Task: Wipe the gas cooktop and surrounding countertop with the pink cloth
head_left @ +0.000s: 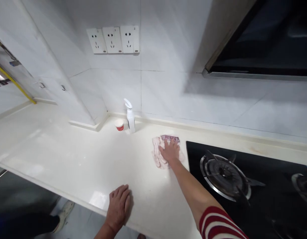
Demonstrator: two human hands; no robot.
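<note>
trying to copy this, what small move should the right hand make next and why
Probably slide the cloth leftward: the right hand is spread on it close to the stove, while the counter stretches left past the spray bottle.

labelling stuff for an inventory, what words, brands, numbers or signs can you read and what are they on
None can be read.
Cup: marks on its red part, too small.
Spray bottle: dark marking along its side, too blurred.
Wall sockets: tiny corner marks, too small.
Cloth: patterned band, no legible letters.
</note>
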